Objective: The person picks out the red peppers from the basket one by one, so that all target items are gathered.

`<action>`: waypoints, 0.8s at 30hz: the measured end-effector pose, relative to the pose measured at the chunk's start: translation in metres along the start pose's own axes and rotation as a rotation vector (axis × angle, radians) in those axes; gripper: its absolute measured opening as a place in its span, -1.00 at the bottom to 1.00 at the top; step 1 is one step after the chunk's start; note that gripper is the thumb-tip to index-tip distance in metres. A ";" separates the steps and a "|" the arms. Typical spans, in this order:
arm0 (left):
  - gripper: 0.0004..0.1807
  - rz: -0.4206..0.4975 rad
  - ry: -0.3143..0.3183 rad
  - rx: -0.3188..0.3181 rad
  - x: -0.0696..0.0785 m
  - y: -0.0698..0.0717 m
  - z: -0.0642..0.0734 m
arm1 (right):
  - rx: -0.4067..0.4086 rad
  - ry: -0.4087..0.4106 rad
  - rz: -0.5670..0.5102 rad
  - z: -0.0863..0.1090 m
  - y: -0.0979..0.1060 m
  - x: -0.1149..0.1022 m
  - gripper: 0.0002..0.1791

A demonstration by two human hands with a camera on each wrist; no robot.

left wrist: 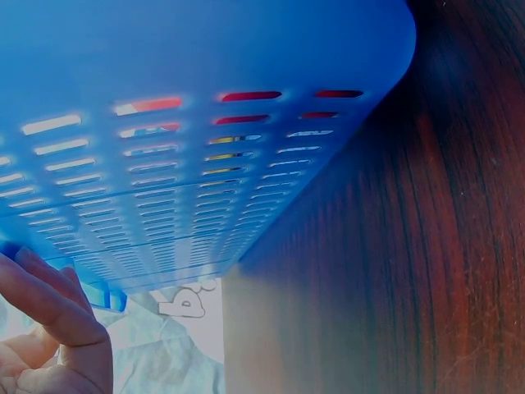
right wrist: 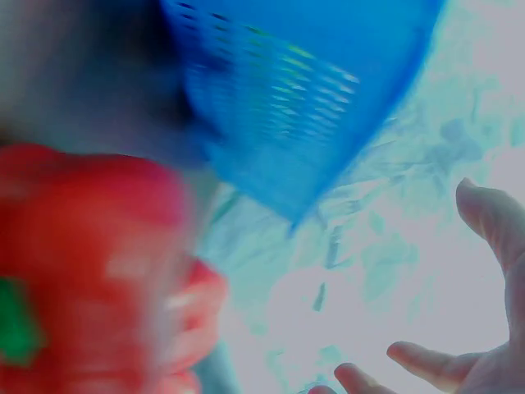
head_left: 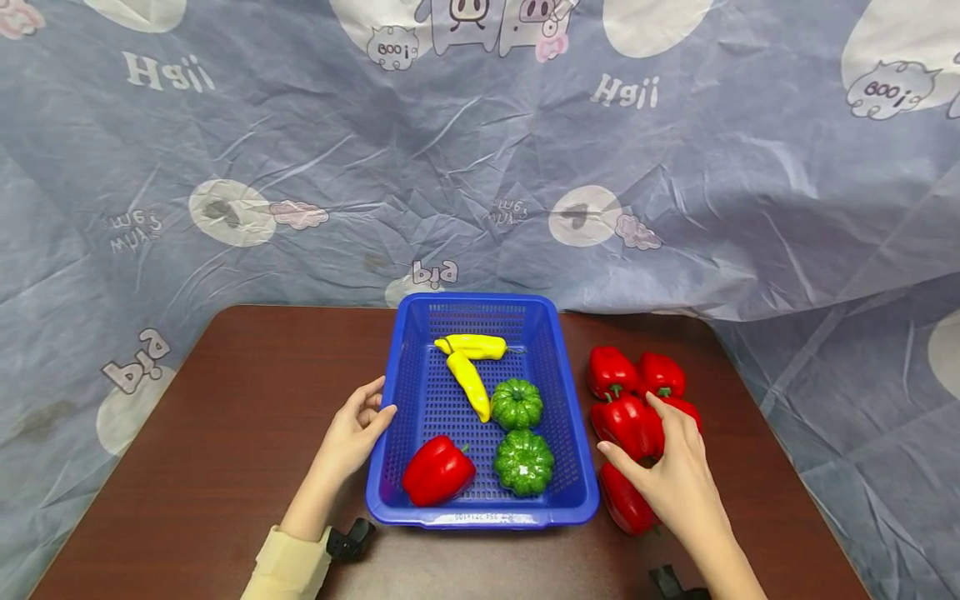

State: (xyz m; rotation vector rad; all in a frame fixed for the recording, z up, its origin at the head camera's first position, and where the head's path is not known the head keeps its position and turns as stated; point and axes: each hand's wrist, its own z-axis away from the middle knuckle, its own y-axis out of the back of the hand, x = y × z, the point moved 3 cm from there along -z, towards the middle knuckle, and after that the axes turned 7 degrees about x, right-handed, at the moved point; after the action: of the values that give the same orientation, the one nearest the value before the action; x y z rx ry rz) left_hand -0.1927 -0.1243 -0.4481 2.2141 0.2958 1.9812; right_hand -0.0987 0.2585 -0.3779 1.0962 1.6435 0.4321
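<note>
A blue plastic basket (head_left: pixel 480 514) stands mid-table, and my left hand (head_left: pixel 354 429) holds its left rim with the thumb at the edge. In the left wrist view, the curled fingers (left wrist: pixel 53 300) show beside the slotted basket wall. Inside lie a red bell pepper (head_left: pixel 438 472), two long yellow peppers (head_left: pixel 477 347) and two ribbed green pumpkin-like vegetables (head_left: pixel 523 462). My right hand (head_left: pixel 678 467) hovers over several red bell peppers (head_left: pixel 611 371) to the basket's right, thumb and fingers spread with nothing between them. It partly hides the peppers from the head camera.
The brown wooden table (head_left: pixel 247 400) extends to the left of the basket. Behind it hangs a grey-blue printed cloth (head_left: pixel 465 167). A long red pepper (head_left: pixel 628 500) lies close to the basket's front right corner. Black wrist straps (head_left: pixel 350 540) show near both forearms.
</note>
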 end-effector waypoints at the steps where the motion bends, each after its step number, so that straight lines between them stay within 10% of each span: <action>1: -0.40 0.002 0.003 -0.001 0.000 0.000 0.000 | -0.004 0.014 -0.012 -0.005 0.002 -0.005 -0.05; 12: -0.41 -0.021 0.023 0.006 -0.005 0.000 -0.002 | -0.106 0.168 -0.160 -0.051 -0.003 -0.067 -0.22; 24: -0.42 -0.025 0.020 0.000 -0.005 -0.001 -0.002 | -0.404 0.392 -0.248 -0.073 -0.058 -0.128 -0.27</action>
State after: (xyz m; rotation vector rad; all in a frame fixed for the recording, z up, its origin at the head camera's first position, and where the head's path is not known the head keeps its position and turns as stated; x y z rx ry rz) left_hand -0.1952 -0.1245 -0.4529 2.1809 0.3238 1.9919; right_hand -0.1880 0.1401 -0.3212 0.5188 1.8952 0.8104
